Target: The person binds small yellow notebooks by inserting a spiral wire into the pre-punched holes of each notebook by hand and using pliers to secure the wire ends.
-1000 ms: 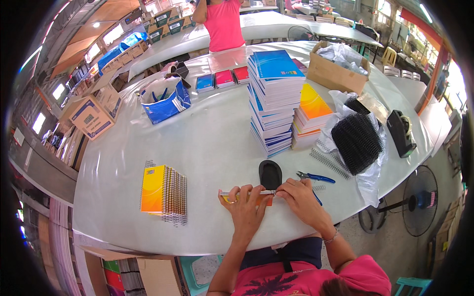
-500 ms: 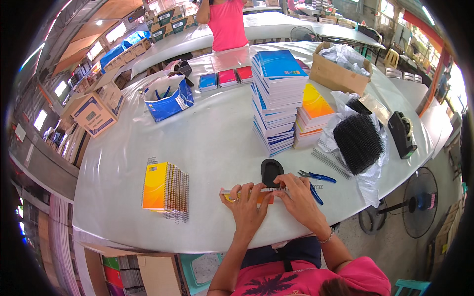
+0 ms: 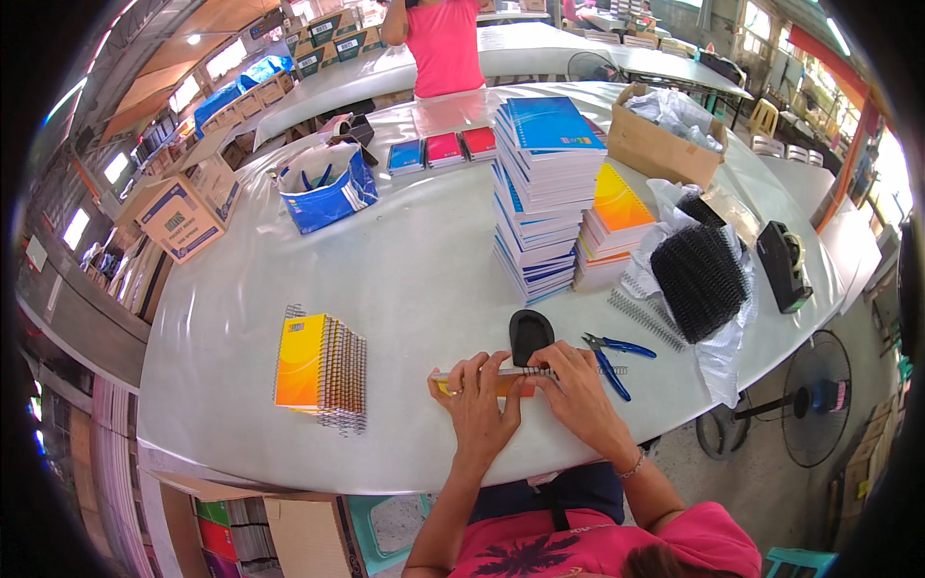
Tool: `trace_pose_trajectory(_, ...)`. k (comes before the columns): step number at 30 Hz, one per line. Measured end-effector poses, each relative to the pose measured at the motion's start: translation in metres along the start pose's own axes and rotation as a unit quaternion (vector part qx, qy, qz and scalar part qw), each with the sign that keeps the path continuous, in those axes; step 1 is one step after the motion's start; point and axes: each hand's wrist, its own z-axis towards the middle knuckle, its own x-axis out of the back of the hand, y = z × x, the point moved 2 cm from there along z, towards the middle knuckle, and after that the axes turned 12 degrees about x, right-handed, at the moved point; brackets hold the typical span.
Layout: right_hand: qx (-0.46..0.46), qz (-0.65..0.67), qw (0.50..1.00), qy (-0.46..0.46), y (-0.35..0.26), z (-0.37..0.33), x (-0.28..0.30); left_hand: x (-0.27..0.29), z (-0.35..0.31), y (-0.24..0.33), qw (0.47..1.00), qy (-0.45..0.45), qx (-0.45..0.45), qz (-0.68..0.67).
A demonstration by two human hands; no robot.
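Observation:
My left hand [image 3: 479, 400] and my right hand [image 3: 576, 390] together grip a yellow-orange notebook [image 3: 501, 383] standing on edge near the front of the white table [image 3: 414, 250]. A black spiral wire [image 3: 536, 371] runs along its top edge under my right fingers. A black oval object [image 3: 530, 334] lies just beyond the hands. Blue-handled pliers [image 3: 612, 358] rest to the right of my right hand.
A stack of bound yellow notebooks [image 3: 321, 368] lies at the left. A tall blue notebook stack [image 3: 544, 193], a yellow stack [image 3: 617, 222], black spiral coils on plastic [image 3: 699, 270], a tape dispenser [image 3: 782, 265], a cardboard box [image 3: 660, 135] and a blue bag [image 3: 326, 193] stand farther off. A person in pink [image 3: 443, 43] works at the far side.
My hands stay on the notebook; the right hand has slid a little left along the spiral edge. The view has shifted slightly.

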Motion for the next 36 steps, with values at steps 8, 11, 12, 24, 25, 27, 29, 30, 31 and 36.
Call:
trace_pose_trajectory(8, 0.009, -0.006, 1.000, 0.019, -0.003, 0.002, -0.004, -0.001, -0.001, -0.002, 1.000, 0.005, 0.002, -0.015)
trace_pose_trajectory(11, 0.040, -0.046, 0.998, 0.014, 0.002, 0.000, -0.008, -0.003, -0.001, -0.002, 1.000, 0.009, 0.000, -0.012)
trace_pose_trajectory(12, 0.053, -0.061, 0.997, 0.012, 0.001, 0.001, -0.008, -0.003, -0.001, -0.003, 1.000, 0.009, 0.000, -0.012)
trace_pose_trajectory(24, 0.014, -0.015, 0.999, 0.025, -0.002, 0.007, -0.006, -0.003, 0.000, -0.002, 1.000, 0.006, -0.006, -0.005)
trace_pose_trajectory(25, 0.026, -0.031, 0.999, 0.008, 0.000, 0.007, -0.007, -0.003, 0.000, -0.002, 1.000, 0.008, -0.006, -0.006)
trace_pose_trajectory(27, 0.049, -0.063, 0.996, -0.026, 0.004, 0.006, -0.010, -0.004, -0.001, -0.003, 1.000, 0.011, -0.009, -0.009)
trace_pose_trajectory(29, 0.038, -0.040, 0.998, 0.006, -0.003, 0.010, -0.007, -0.004, -0.001, -0.003, 1.000, 0.009, -0.008, -0.013)
trace_pose_trajectory(30, 0.032, -0.028, 0.999, 0.021, -0.006, 0.012, -0.006, -0.003, -0.001, -0.003, 1.000, 0.006, -0.004, -0.016)
trace_pose_trajectory(31, 0.032, -0.026, 0.999, 0.022, -0.005, 0.011, -0.007, -0.002, 0.000, -0.004, 1.000, 0.003, -0.001, -0.019)
trace_pose_trajectory(36, 0.066, -0.072, 0.995, -0.007, 0.002, 0.008, -0.010, -0.001, 0.000, -0.004, 0.998, 0.010, -0.002, -0.056)
